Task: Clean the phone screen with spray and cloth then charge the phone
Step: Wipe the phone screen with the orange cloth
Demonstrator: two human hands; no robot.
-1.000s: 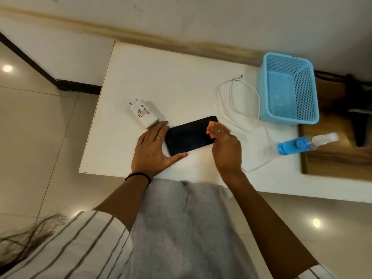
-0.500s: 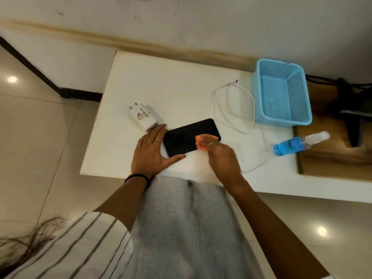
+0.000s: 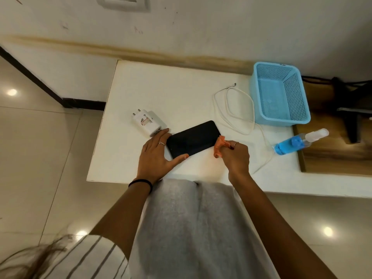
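A black phone (image 3: 193, 138) lies screen up on the white table (image 3: 171, 93), tilted with its right end farther away. My left hand (image 3: 156, 156) steadies it, fingers straight along its left end and thumb against its near edge. My right hand (image 3: 234, 156) pinches a small orange cloth (image 3: 219, 146) at the phone's right end. A white charger plug (image 3: 146, 122) lies just left of the phone. A white cable (image 3: 233, 111) loops to the right. The spray bottle (image 3: 298, 141) with blue liquid lies on its side at the far right.
A light blue perforated basket (image 3: 279, 93) stands at the back right of the table. A wooden surface (image 3: 334, 156) adjoins the table on the right. A wall switch plate (image 3: 122, 3) sits high on the wall behind. My lap is against the table's near edge.
My right hand carried the orange cloth from the phone's far right corner inward over the screen, then back out to its right end. My left hand stayed on the phone. The camera tilted up.
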